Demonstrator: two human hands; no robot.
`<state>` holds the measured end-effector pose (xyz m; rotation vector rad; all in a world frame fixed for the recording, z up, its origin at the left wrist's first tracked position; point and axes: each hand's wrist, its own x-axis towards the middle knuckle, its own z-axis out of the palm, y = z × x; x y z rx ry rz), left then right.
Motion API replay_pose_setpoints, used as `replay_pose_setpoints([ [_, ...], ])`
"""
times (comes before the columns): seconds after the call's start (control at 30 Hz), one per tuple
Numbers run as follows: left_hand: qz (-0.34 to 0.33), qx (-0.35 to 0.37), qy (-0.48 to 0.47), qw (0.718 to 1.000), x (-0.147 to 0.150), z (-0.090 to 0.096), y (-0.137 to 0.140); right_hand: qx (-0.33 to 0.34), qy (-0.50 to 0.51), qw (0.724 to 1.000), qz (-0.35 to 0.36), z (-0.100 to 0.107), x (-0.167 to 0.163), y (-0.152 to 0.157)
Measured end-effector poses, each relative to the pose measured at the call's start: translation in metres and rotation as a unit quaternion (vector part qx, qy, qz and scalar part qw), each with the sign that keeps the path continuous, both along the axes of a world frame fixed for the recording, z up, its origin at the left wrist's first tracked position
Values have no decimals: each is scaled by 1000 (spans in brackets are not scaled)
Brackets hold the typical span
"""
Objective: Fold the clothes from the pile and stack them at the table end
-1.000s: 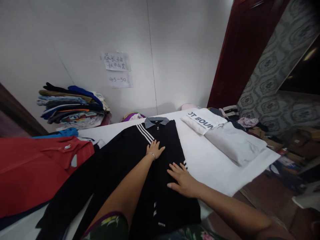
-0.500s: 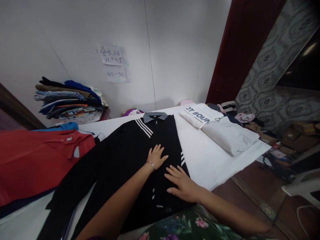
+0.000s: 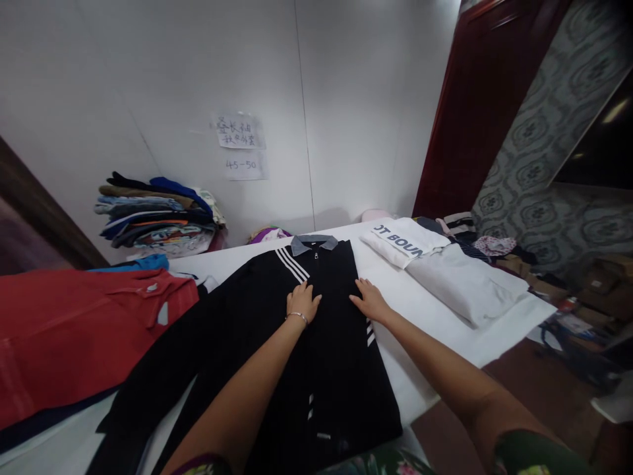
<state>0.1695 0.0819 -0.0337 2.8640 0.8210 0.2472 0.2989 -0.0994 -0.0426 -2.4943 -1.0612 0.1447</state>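
Note:
A black zip-neck top [image 3: 336,369] with a grey collar and white shoulder stripes lies spread on the white table [image 3: 420,369]. Its sleeve on the left reaches out toward the front. Along its right side the edge runs straight, with some white stripes showing there. My left hand [image 3: 303,303] rests on the chest just below the shoulder stripes, fingers apart. Across from it, my right hand [image 3: 372,302] lies at the top's right edge, fingers stretched over the cloth and thumb apart. The sleeve on the right is mostly hidden.
Red garments [image 3: 84,336] lie on the left. A tall stack of folded clothes [image 3: 158,214] stands by the wall. White folded garments [image 3: 445,277] are at the table's right end. Boxes [image 3: 601,284] and a white chair [image 3: 616,406] stand beyond the right edge.
Both hands have slid up the black top toward the collar. My right hand has moved from the lower front to the right edge. The view has shifted slightly.

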Motion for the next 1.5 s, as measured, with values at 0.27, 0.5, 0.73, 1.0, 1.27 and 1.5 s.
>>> replay_pose_setpoints([
  [0.27, 33, -4, 1, 999, 38, -4, 23, -69, -16, 997, -23, -1, 61, 64],
  [0.5, 75, -28, -13, 997, 52, -6, 39, -123, -15, 992, 3, -5, 92, 114],
  [0.73, 120, -42, -15, 992, 41, -11, 53, -143, -10, 988, 51, -14, 95, 156],
  [1.0, 29, -4, -46, 999, 30, -6, 30, -135, -27, 989, 46, -16, 90, 152],
  [1.27, -73, -56, 36, 995, 18, -34, 11, -116, -28, 990, 68, -2, 53, 113],
  [1.5, -114, -43, 14, 992, -1, -21, -14, -77, -8, 984, 158, -4, -18, 30],
])
